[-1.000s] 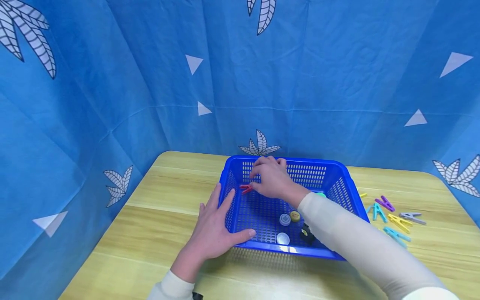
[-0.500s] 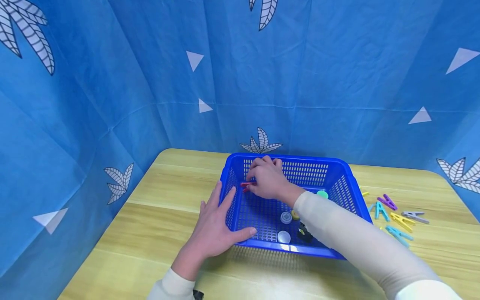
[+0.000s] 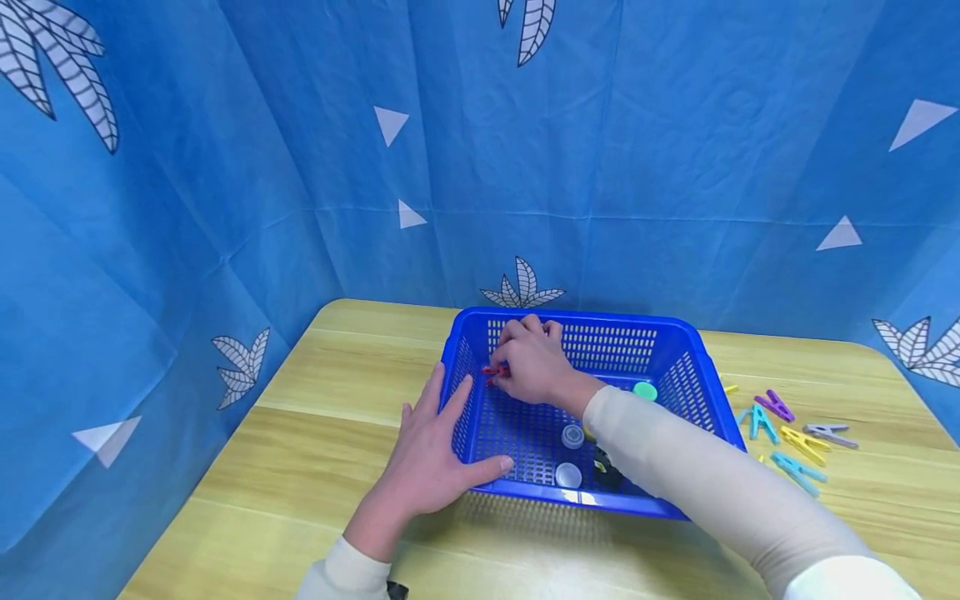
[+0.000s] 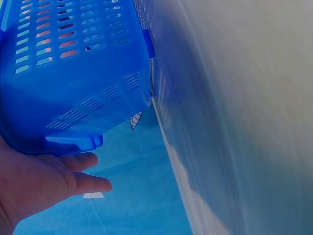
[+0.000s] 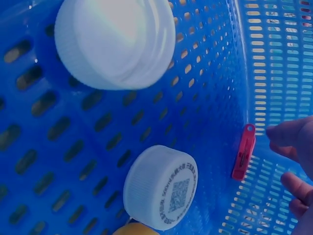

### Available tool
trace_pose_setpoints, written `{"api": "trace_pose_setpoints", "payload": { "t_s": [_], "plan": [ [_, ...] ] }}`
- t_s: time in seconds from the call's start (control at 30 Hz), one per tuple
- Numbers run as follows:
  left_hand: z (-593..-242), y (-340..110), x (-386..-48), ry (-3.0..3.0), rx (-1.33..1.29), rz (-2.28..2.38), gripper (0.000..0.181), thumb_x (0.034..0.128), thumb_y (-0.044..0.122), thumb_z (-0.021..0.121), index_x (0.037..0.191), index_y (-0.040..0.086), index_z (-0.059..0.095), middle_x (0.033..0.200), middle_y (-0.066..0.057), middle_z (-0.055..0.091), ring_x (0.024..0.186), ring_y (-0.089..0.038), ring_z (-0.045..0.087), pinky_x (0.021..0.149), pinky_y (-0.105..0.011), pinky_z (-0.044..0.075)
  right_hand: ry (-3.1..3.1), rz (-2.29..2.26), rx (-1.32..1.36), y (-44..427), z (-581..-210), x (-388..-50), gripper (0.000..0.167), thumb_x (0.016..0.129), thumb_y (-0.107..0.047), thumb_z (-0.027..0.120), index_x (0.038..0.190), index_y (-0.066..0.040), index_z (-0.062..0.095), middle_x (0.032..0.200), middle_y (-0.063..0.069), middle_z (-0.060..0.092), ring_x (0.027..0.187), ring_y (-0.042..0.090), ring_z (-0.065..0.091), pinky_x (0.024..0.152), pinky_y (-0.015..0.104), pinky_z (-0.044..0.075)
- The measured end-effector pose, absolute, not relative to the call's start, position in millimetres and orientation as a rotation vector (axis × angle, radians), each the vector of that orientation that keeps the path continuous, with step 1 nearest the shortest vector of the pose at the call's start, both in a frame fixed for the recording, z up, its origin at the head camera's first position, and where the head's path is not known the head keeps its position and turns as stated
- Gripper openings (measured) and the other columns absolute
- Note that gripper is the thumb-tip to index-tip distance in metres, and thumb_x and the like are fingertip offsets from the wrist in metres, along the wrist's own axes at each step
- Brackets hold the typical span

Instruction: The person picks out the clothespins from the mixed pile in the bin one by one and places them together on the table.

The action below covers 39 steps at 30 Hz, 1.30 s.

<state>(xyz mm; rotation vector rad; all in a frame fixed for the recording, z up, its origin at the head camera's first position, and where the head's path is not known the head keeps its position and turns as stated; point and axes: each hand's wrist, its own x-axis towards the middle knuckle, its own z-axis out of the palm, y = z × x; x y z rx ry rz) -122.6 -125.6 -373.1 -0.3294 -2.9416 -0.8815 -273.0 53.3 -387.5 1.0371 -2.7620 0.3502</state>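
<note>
My right hand (image 3: 534,367) reaches into the blue plastic basket (image 3: 585,497), beside a red clothespin (image 3: 492,372) near the left wall. In the right wrist view the clothespin (image 5: 243,152) lies apart from the parted fingertips (image 5: 286,133), and nothing shows between them. With fingers spread, my left hand (image 3: 427,462) rests at the basket's front left corner, thumb over the front rim. The left wrist view has this hand (image 4: 44,183) against the basket's rim. Inside are a printed white bottle cap (image 3: 573,437), a plain white cap (image 3: 568,476) and a green cap (image 3: 645,391).
Right of the basket, several clothespins lie on the wooden table (image 3: 300,467), among them a purple one (image 3: 775,405), a yellow one (image 3: 803,446) and a grey one (image 3: 830,434). A black-and-yellow object (image 3: 606,469) is partly under the right sleeve. A blue curtain (image 3: 480,150) hangs behind.
My right hand has shifted slightly left and closer over the red clothespin, covering more of it. The left hand stays at the basket's corner.
</note>
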Motion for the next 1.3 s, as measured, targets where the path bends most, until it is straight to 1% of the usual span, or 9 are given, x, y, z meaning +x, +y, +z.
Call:
{"api": "trace_pose_setpoints", "payload": {
  "t_s": [0.13, 0.27, 0.37, 0.5, 0.67, 0.8, 0.93, 1.07, 1.3],
  "plan": [
    [-373, -125, -123, -2.939, -0.339, -0.882, 0.109, 0.0771, 0.072, 0.07, 0.159, 0.014, 0.027, 0.166, -0.014, 0.003, 0.15, -0.029, 0.005, 0.112, -0.067, 0.008, -2.775, 0.323, 1.041, 53, -389, -272, 0.007, 0.082, -0.03, 0.08, 0.088, -0.026, 0.081, 0.11, -0.003, 0.058, 0.107, 0.026, 0.04, 0.09, 0.059, 0.025],
    [-373, -125, -123, -2.926, -0.349, -0.87, 0.109, 0.0771, 0.072, 0.069, 0.158, 0.012, 0.029, 0.166, -0.016, 0.005, 0.15, -0.032, 0.007, 0.11, -0.069, 0.01, -2.787, 0.288, 1.04, 52, -390, -272, 0.009, 0.083, -0.033, 0.08, 0.09, -0.028, 0.081, 0.112, -0.002, 0.056, 0.108, 0.026, 0.038, 0.092, 0.06, 0.025],
    [-373, -125, -123, -2.909, -0.355, -0.863, 0.108, 0.0773, 0.07, 0.071, 0.158, 0.01, 0.031, 0.165, -0.018, 0.006, 0.15, -0.034, 0.008, 0.11, -0.071, 0.011, -2.785, 0.27, 1.037, 50, -392, -272, 0.008, 0.083, -0.033, 0.08, 0.089, -0.029, 0.081, 0.112, -0.002, 0.055, 0.109, 0.027, 0.038, 0.093, 0.06, 0.024],
    [-373, -125, -123, -2.904, -0.357, -0.87, 0.107, 0.0773, 0.068, 0.072, 0.158, 0.01, 0.031, 0.165, -0.018, 0.007, 0.15, -0.033, 0.008, 0.109, -0.071, 0.011, -2.77, 0.26, 1.033, 49, -394, -272, 0.004, 0.084, -0.033, 0.08, 0.086, -0.03, 0.08, 0.112, -0.002, 0.054, 0.11, 0.028, 0.037, 0.092, 0.06, 0.024],
    [-373, -125, -123, -2.925, -0.347, -0.879, 0.11, 0.0769, 0.075, 0.067, 0.159, 0.012, 0.029, 0.166, -0.016, 0.004, 0.15, -0.03, 0.006, 0.111, -0.069, 0.01, -2.747, 0.269, 1.035, 48, -398, -273, 0.003, 0.082, -0.032, 0.081, 0.084, -0.03, 0.081, 0.111, -0.001, 0.053, 0.109, 0.028, 0.036, 0.091, 0.06, 0.024],
    [-374, -126, -124, -2.936, -0.342, -0.873, 0.111, 0.0763, 0.079, 0.064, 0.159, 0.013, 0.028, 0.166, -0.014, 0.004, 0.151, -0.028, 0.005, 0.111, -0.067, 0.01, -2.748, 0.26, 1.041, 48, -400, -273, 0.003, 0.083, -0.032, 0.08, 0.085, -0.03, 0.081, 0.113, -0.001, 0.053, 0.11, 0.029, 0.035, 0.091, 0.06, 0.024],
    [-374, -126, -124, -2.927, -0.343, -0.882, 0.11, 0.0768, 0.074, 0.069, 0.159, 0.013, 0.028, 0.166, -0.014, 0.005, 0.151, -0.027, 0.004, 0.111, -0.068, 0.009, -2.761, 0.247, 1.038, 48, -401, -273, 0.004, 0.084, -0.032, 0.078, 0.086, -0.031, 0.081, 0.117, 0.0, 0.051, 0.114, 0.03, 0.034, 0.092, 0.061, 0.023],
    [-374, -125, -124, -2.918, -0.34, -0.886, 0.108, 0.0769, 0.069, 0.073, 0.159, 0.014, 0.029, 0.166, -0.014, 0.005, 0.15, -0.026, 0.004, 0.111, -0.068, 0.009, -2.756, 0.224, 1.029, 48, -403, -274, 0.003, 0.082, -0.032, 0.08, 0.085, -0.033, 0.081, 0.117, -0.001, 0.05, 0.115, 0.03, 0.033, 0.093, 0.062, 0.023],
    [-374, -125, -123, -2.926, -0.331, -0.879, 0.111, 0.0758, 0.078, 0.066, 0.159, 0.014, 0.028, 0.166, -0.014, 0.005, 0.15, -0.027, 0.005, 0.112, -0.067, 0.009, -2.747, 0.168, 1.019, 46, -409, -276, 0.002, 0.081, -0.034, 0.08, 0.082, -0.035, 0.078, 0.116, -0.002, 0.048, 0.114, 0.029, 0.033, 0.092, 0.061, 0.024]
  ]
}}
